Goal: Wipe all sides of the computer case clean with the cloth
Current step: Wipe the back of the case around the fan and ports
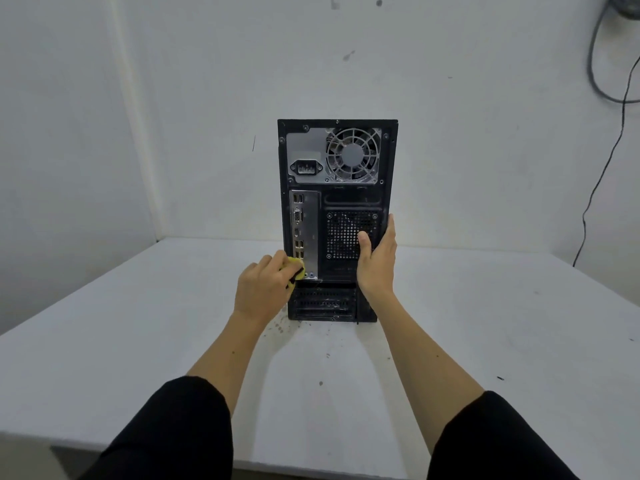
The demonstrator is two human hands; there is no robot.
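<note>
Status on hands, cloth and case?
Left hand grips yellow cloth against upright black computer case rear, lower left. Right hand steadies right edge. Nothing obstructing.

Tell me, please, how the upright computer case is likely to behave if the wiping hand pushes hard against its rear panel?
The computer case stands tall on a narrow base, so a hard push high up could tip it backward. The right hand braces its edge, which probably helps. It looks rigid metal, so it should not flex under the yellow cloth held by the left hand. It may slide on the smooth table.

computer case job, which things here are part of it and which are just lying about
Part of the job: computer case, yellow cloth, left hand gripping the cloth, right hand steadying the case.
Just there: table, wall cables.
</note>
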